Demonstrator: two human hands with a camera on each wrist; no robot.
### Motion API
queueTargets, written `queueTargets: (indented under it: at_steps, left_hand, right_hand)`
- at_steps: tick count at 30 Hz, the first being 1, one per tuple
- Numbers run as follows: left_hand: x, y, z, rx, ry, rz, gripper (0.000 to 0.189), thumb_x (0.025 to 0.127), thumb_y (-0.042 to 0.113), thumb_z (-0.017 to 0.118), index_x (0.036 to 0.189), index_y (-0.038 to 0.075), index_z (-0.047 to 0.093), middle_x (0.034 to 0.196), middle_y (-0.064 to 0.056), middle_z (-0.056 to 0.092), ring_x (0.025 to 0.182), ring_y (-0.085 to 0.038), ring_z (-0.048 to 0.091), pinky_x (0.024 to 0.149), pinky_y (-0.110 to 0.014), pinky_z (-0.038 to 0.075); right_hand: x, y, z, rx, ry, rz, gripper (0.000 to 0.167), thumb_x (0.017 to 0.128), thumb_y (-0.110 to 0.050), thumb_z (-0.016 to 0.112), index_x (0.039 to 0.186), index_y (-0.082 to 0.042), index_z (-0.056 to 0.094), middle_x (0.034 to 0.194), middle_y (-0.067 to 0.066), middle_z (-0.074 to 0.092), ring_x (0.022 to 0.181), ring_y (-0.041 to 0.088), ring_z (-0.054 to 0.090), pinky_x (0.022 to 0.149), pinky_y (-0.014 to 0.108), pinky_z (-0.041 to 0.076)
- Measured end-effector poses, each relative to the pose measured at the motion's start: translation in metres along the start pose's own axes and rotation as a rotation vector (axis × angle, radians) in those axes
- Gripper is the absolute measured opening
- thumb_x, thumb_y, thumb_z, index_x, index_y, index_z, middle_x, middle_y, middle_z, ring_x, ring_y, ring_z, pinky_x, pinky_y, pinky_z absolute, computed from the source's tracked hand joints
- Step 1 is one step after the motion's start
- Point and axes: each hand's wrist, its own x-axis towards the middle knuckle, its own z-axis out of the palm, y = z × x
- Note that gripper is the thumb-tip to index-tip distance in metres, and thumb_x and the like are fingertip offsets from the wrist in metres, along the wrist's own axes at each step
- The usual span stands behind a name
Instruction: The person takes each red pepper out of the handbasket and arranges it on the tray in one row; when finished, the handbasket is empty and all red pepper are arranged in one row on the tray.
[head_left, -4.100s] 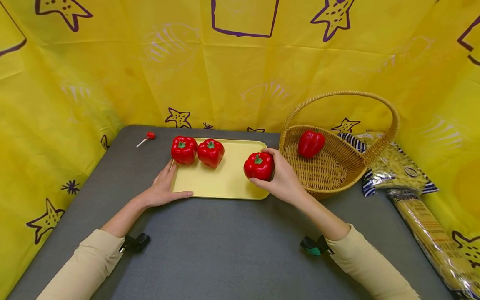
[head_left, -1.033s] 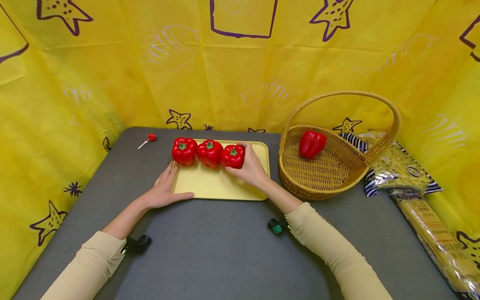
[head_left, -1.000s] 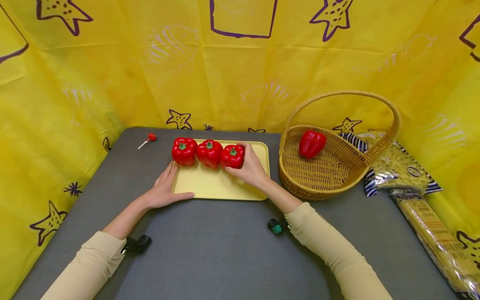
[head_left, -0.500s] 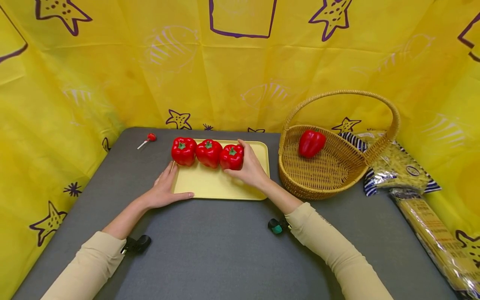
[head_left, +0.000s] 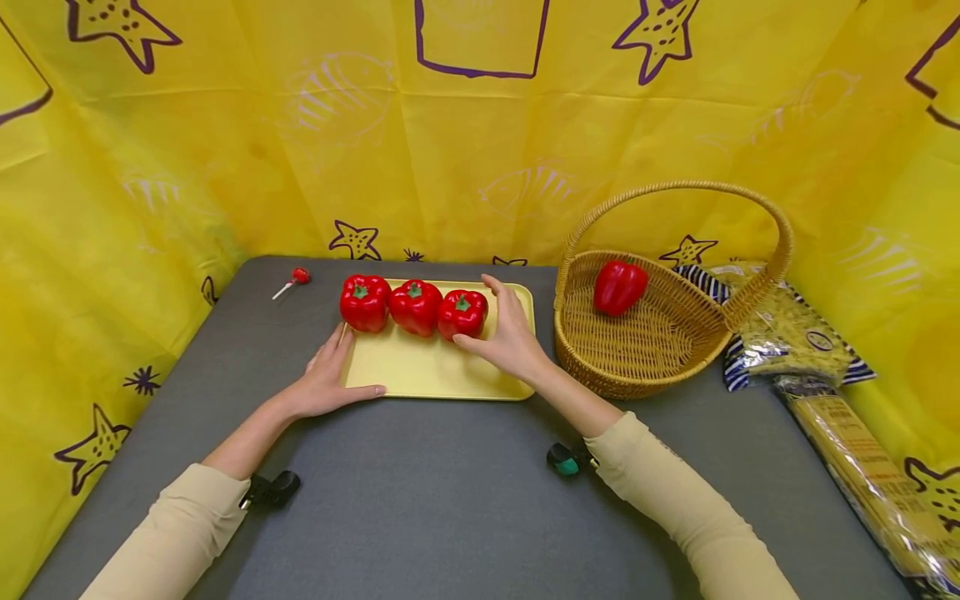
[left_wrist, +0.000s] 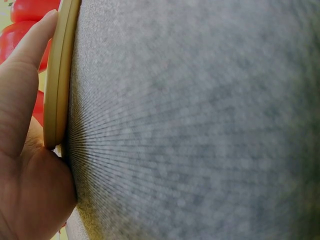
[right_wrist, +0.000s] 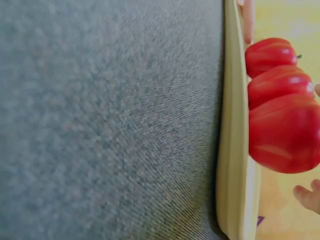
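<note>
Three red bell peppers stand in a row along the back of a pale yellow tray [head_left: 442, 375]: a left pepper [head_left: 364, 305], a middle pepper [head_left: 415, 308] and a right pepper [head_left: 461, 314]. My left hand [head_left: 326, 385] rests against the tray's near left corner, fingers along its left side and thumb straight along the front rim. In the left wrist view the thumb [left_wrist: 25, 55] lies at the tray's edge. Beside the right pepper my right hand [head_left: 513, 339] is spread, thumb close to its front. The right wrist view shows fingertips [right_wrist: 305, 194] apart from the nearest pepper [right_wrist: 285, 132].
A wicker basket [head_left: 637, 358] with a tall handle stands right of the tray, with another red bell pepper [head_left: 620, 287] inside. Behind and right of it lie a bag of pasta [head_left: 795, 333] and a long pack of spaghetti [head_left: 862, 467]. A lollipop [head_left: 300, 276] lies at the back left.
My right hand carried the pepper left, set it beside the other two, then spread its fingers and let go, drawing slightly right. The left hand stays at the tray corner.
</note>
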Motion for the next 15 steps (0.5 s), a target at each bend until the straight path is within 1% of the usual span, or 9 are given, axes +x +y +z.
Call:
queueTargets:
  at_steps: [4, 8, 15]
  left_hand:
    - [0.000, 0.000, 0.000, -0.007, 0.000, 0.002, 0.118, 0.082, 0.056, 0.070, 0.156, 0.006, -0.007, 0.160, -0.022, -0.011, 0.142, -0.050, 0.002, 0.106, -0.070, 0.005]
    - [0.000, 0.000, 0.000, -0.008, 0.003, 0.004, 0.118, 0.081, 0.055, 0.071, 0.156, 0.006, -0.007, 0.160, -0.022, -0.010, 0.142, -0.050, 0.002, 0.106, -0.070, 0.005]
    - [-0.001, 0.000, 0.001, -0.005, 0.013, 0.013, 0.117, 0.082, 0.054, 0.071, 0.156, 0.006, -0.006, 0.160, -0.023, -0.010, 0.142, -0.050, 0.001, 0.105, -0.071, 0.005]
  right_hand:
    - [-0.005, -0.005, -0.006, 0.010, 0.015, -0.030, 0.093, 0.078, -0.034, 0.082, 0.150, -0.011, 0.028, 0.149, 0.006, 0.036, 0.134, 0.023, 0.034, 0.106, 0.045, 0.035]
    - [-0.011, -0.010, -0.014, 0.020, 0.013, -0.059, 0.092, 0.078, -0.032, 0.082, 0.150, -0.012, 0.029, 0.149, 0.006, 0.036, 0.134, 0.024, 0.035, 0.106, 0.042, 0.037]
    - [-0.020, -0.012, -0.028, 0.027, 0.023, -0.121, 0.091, 0.078, -0.028, 0.083, 0.150, -0.010, 0.029, 0.148, 0.007, 0.037, 0.133, 0.024, 0.035, 0.105, 0.045, 0.039]
